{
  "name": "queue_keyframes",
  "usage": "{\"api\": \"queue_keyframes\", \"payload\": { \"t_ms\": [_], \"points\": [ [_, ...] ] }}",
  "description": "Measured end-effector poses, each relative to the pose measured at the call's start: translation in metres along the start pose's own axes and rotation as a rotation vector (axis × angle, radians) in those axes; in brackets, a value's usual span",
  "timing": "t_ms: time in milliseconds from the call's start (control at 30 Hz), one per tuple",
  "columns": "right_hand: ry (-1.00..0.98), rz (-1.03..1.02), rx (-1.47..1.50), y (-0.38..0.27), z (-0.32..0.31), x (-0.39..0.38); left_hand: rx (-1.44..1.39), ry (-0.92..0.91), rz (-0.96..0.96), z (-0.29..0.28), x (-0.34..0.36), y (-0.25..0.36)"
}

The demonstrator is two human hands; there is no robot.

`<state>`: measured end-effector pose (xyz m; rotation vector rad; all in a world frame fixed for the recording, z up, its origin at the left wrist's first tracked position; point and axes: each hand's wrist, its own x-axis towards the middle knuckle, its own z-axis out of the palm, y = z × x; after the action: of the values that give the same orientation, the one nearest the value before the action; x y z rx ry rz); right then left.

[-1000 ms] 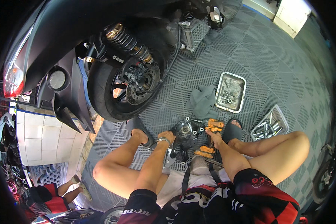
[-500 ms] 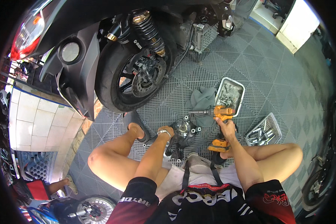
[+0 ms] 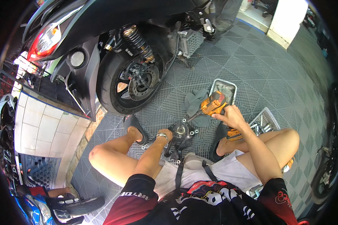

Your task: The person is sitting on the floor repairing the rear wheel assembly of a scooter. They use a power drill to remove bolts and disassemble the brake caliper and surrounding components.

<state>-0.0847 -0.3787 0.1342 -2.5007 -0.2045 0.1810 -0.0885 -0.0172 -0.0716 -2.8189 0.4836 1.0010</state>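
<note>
In front of me on the floor mat lies a dark cast metal motorcycle part (image 3: 181,131) with round mounting eyes. My left hand (image 3: 168,135), a watch or bracelet at its wrist, grips the part's left edge; its fingertips are partly hidden. My right hand (image 3: 232,117) is wrapped round the handle of an orange and black cordless impact wrench (image 3: 215,102). The wrench tilts down to the left, its long tip close to the part's top eye. Whether the tip touches it, I cannot tell. A grey-green cloth (image 3: 192,99) lies just behind the wrench's tip.
A metal tray (image 3: 234,93) stands behind the wrench. To the right is a clear plastic basket (image 3: 276,122) with several sockets and tools. A scooter's rear wheel (image 3: 112,93) with its shock absorber (image 3: 139,43) stands at the far left. My sandalled feet flank the part.
My right hand has swung the impact wrench from level to tilted, its tip coming down towards the part's top eye. My left hand stays on the part. The view has shifted slightly.
</note>
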Motion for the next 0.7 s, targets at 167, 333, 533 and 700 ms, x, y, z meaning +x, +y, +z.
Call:
{"api": "queue_keyframes", "payload": {
  "t_ms": [167, 333, 533, 700],
  "points": [
    [0.008, 0.057, 0.047, 0.002, -0.007, -0.018, 0.030, 0.017, 0.040, -0.002, 0.002, 0.006],
    [0.027, 0.167, 0.047, 0.019, -0.014, -0.032, 0.024, 0.092, 0.163, -0.020, 0.012, 0.019],
    [-0.019, 0.166, 0.005, 0.018, -0.018, -0.034, 0.084, 0.160, 0.329, -0.050, 0.046, 0.038],
    [-0.063, 0.170, -0.124, 0.022, -0.013, -0.037, 0.177, 0.043, 0.284, -0.068, 0.048, 0.072]
  ]
}}
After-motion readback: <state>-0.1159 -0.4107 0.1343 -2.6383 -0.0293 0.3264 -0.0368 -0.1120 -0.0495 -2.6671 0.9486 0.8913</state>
